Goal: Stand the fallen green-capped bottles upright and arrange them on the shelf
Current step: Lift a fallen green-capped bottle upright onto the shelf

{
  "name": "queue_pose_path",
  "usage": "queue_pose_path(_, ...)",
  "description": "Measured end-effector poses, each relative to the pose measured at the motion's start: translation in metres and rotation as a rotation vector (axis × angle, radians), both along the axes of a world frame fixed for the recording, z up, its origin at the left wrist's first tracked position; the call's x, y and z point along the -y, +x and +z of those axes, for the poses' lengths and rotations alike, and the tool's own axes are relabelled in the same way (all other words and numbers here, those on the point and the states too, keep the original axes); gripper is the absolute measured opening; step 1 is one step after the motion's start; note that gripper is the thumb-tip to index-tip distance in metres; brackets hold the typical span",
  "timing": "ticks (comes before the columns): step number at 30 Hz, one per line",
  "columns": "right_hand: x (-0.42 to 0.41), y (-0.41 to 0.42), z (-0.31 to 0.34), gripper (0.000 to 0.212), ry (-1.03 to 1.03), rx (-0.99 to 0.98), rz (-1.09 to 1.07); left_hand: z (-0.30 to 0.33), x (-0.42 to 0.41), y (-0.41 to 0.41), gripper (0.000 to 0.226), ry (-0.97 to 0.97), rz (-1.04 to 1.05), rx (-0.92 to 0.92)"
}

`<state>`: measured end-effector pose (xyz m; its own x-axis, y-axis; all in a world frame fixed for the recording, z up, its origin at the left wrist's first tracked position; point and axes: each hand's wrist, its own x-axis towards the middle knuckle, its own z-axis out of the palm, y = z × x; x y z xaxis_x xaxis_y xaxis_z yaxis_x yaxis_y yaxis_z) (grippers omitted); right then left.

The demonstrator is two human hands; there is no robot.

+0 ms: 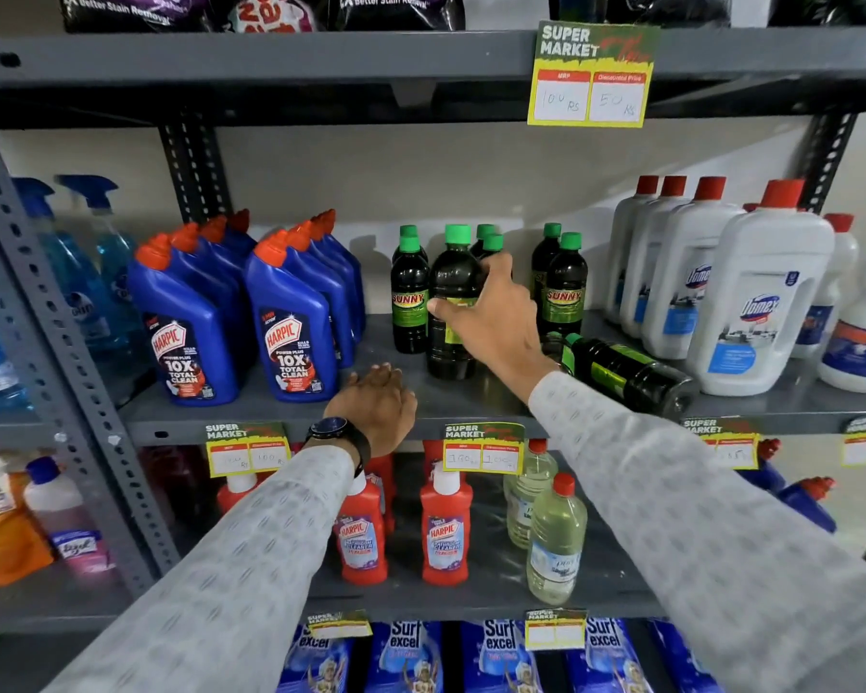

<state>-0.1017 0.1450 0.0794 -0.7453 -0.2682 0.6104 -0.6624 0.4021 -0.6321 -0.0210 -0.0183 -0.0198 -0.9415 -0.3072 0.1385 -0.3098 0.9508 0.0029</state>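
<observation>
Several dark green-capped bottles stand on the grey shelf point(291, 407). My right hand point(496, 312) is wrapped around one upright bottle point(453, 272) in the middle of the group. Another stands just left of it point(410, 302), and a pair stands to the right point(565, 287). One green-capped bottle point(621, 370) lies on its side at the right, cap pointing left, just behind my right forearm. My left hand point(376, 402) rests palm down on the shelf's front edge, holding nothing, fingers together.
Blue Harpic bottles point(291, 317) crowd the left side of the shelf. White Domex jugs point(761, 297) stand at the right, close to the fallen bottle. Price tags hang on the shelf edge. Red Harpic bottles point(446, 532) and clear bottles fill the shelf below.
</observation>
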Motion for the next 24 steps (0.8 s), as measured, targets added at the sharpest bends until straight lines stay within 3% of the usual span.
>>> queue_pose_path(5, 0.003, 0.003, -0.029, 0.066, 0.004, -0.083, -0.008, 0.001, -0.003, 0.002, 0.06, 0.024, -0.009, -0.046)
queue_pose_path(11, 0.004, 0.008, -0.044, 0.069, -0.026, -0.038, -0.021, 0.002, -0.002, 0.002, 0.06, 0.004, -0.011, -0.033)
queue_pose_path(14, 0.008, 0.011, -0.051, 0.077, -0.082, 0.031, 0.034, 0.003, -0.003, 0.002, 0.06, 0.003, -0.01, -0.024)
queue_pose_path(17, 0.008, 0.011, -0.059, 0.093, -0.218, 0.231, 0.215, 0.003, -0.003, 0.001, 0.061, -0.002, 0.005, -0.007)
queue_pose_path(20, 0.006, 0.003, -0.072, 0.085, -0.288, 0.358, 0.344, 0.004, -0.005, 0.001, 0.062, 0.022, 0.016, -0.01)
queue_pose_path(24, 0.01, -0.004, -0.083, 0.072, -0.243, 0.3, 0.305, 0.005, -0.006, 0.002, 0.062, 0.023, 0.027, -0.016)
